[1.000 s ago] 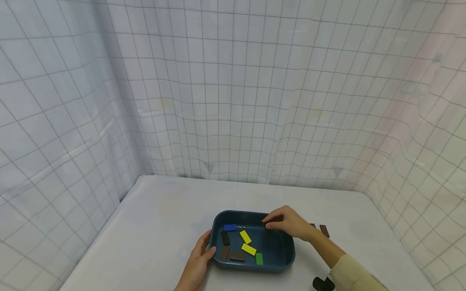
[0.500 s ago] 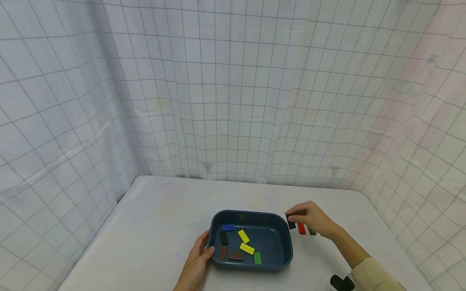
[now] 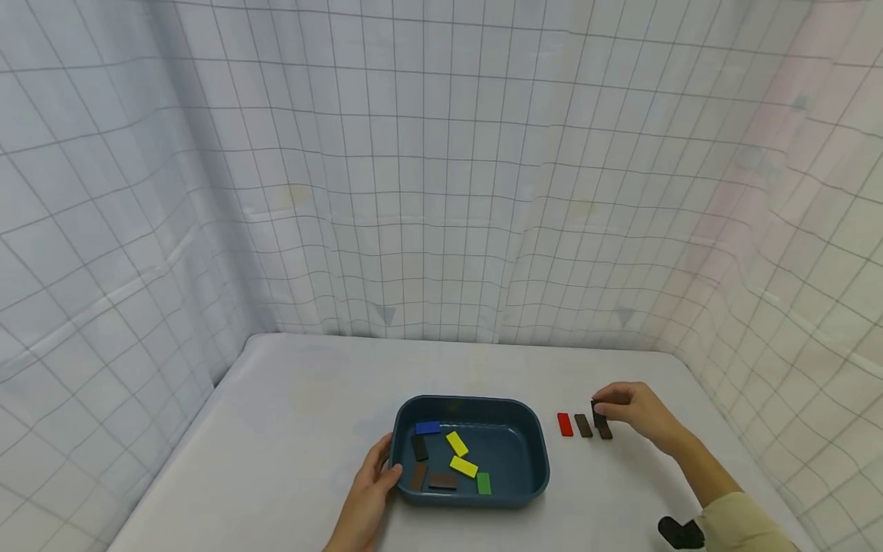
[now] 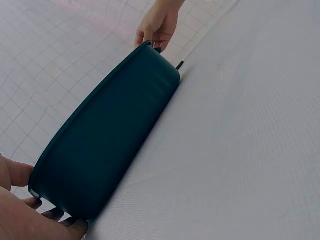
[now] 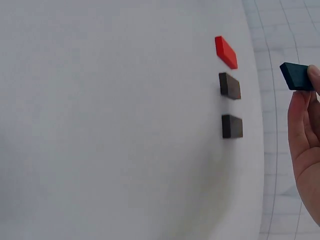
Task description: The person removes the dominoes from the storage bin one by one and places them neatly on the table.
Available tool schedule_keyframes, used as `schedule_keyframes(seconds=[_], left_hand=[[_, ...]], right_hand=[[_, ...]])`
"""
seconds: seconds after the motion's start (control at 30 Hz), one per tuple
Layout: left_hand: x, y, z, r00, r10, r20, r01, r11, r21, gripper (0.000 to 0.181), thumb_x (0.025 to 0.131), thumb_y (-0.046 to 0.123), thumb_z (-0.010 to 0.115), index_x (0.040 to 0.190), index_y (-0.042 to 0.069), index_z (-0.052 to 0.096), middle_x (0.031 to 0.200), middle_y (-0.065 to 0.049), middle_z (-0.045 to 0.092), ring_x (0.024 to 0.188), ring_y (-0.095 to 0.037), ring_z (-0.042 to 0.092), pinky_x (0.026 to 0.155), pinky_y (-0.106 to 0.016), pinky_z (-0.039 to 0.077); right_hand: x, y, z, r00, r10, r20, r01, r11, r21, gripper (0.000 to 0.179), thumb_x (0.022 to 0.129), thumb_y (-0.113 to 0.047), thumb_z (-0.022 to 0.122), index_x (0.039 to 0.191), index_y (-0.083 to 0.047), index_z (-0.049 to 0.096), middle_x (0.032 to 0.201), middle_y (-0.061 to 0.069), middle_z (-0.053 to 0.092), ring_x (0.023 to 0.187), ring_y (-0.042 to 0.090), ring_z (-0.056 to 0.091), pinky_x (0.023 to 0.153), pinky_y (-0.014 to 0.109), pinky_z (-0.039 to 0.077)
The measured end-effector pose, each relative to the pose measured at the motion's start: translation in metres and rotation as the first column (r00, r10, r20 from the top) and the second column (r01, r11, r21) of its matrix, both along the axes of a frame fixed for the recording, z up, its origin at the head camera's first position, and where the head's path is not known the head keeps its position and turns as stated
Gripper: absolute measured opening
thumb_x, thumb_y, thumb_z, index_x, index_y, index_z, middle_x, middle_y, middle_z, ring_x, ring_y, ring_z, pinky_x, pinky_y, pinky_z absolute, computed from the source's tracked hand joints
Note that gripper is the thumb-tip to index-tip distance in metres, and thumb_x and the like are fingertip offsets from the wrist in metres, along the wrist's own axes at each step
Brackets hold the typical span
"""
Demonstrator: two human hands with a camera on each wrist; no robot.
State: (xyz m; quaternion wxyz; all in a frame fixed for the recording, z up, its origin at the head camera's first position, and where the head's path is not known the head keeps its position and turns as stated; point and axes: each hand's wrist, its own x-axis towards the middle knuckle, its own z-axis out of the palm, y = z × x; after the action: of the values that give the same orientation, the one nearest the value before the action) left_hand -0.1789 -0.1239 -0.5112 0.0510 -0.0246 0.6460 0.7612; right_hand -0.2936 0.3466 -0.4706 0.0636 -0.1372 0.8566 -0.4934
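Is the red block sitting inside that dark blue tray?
No, the red block lies on the white table outside the dark blue tray, beside two brown blocks.

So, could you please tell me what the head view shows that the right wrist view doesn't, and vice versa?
Only the head view: the tray, the left hand gripping its side, and the seven blocks inside it, plus the right sleeve.

Only the right wrist view: an uncovered look at the brown block farthest from the red one; in the head view, the held block partly covers it.

Both: the right hand pinching a dark block, the red block, the nearer brown block and the white table.
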Motion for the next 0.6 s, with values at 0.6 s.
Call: schedule_keyframes(seconds=[0.6], left_hand=[[0.003, -0.001, 0.000, 1.000, 0.001, -0.007, -0.001, 1.000, -0.002, 0.060, 0.108, 0.002, 0.046, 0.161, -0.005, 0.020, 0.167, -0.029, 0.013, 0.154, -0.046, 0.004, 0.121, -0.060, 0.014]], right_hand=[[-0.004, 0.042, -0.040, 0.985, -0.167, 0.035, 0.162, 0.979, 0.121, 0.031, 0.097, -0.019, 0.076, 0.118, 0.003, 0.074, 0.121, 0.016, 0.071, 0.100, 0.013, 0.065, 0.078, 0.025, 0.054]])
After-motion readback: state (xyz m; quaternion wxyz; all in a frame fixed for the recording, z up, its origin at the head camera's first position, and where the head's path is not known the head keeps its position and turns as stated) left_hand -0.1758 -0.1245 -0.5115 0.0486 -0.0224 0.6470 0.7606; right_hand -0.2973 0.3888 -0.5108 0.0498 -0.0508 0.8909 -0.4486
